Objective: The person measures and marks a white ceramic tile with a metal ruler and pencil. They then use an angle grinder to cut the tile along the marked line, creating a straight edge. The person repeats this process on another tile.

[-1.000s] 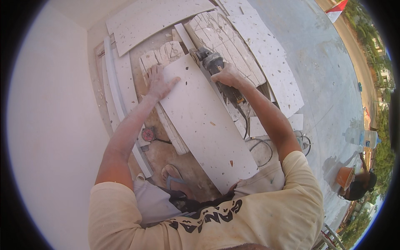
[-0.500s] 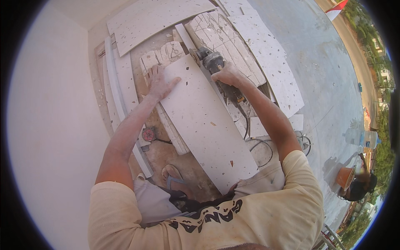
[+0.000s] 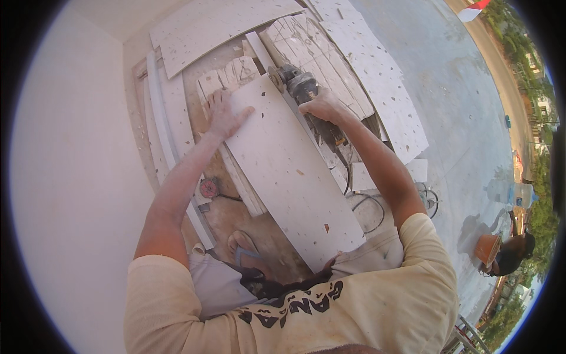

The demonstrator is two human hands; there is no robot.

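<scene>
A long pale tile slab [image 3: 295, 177] with dark flecks slants from my lap up to a scored white block [image 3: 233, 74]. Across its far left corner my left hand [image 3: 224, 115] lies with the fingers spread and the thumb apart. My right hand [image 3: 323, 107] is wrapped around the body of an angle grinder [image 3: 303, 85]. The grinder's disc [image 3: 275, 78] stands at the far right edge of the slab; whether it touches the slab I cannot tell. From the grinder's rear a dark cord [image 3: 346, 171] runs back toward my right knee.
Another scored block [image 3: 312, 56] lies beyond the grinder. More flecked slabs lie at the far side [image 3: 218, 29] and right [image 3: 380, 76]. A red tape measure [image 3: 209, 188] rests by my left forearm, near a long metal bar [image 3: 162, 118]. At far right a person bends beside an orange bucket [image 3: 487, 249].
My hands, the slab and the grinder hold nearly the same places. The view has shifted very slightly, and the person at far right has moved a little.
</scene>
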